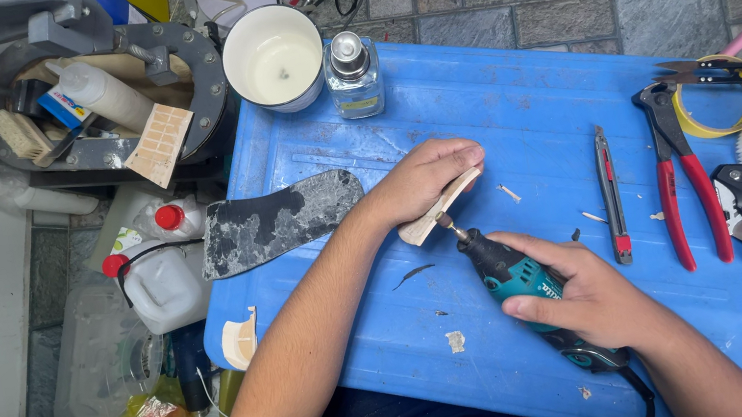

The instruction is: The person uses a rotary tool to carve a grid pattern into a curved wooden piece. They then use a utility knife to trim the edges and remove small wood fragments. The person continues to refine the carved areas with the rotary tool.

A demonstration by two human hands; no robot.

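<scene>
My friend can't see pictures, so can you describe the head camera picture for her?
A person's left hand presses a small pale wooden piece onto a blue plastic table while the right hand holds a teal rotary tool, tip against the wood. Red-handled pliers, a utility knife and a white cup sit nearby.

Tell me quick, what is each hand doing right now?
Left hand: closed on a small wooden piece, pressing it to the blue table.
Right hand: closed around a teal rotary tool, its tip at the wood.

Wood piece and plastic tool on a plastic top

The pale wood piece (439, 210) looks matt; the teal rotary tool (528, 288) is smooth plastic; the blue table (511, 87) is scuffed plastic.
</scene>
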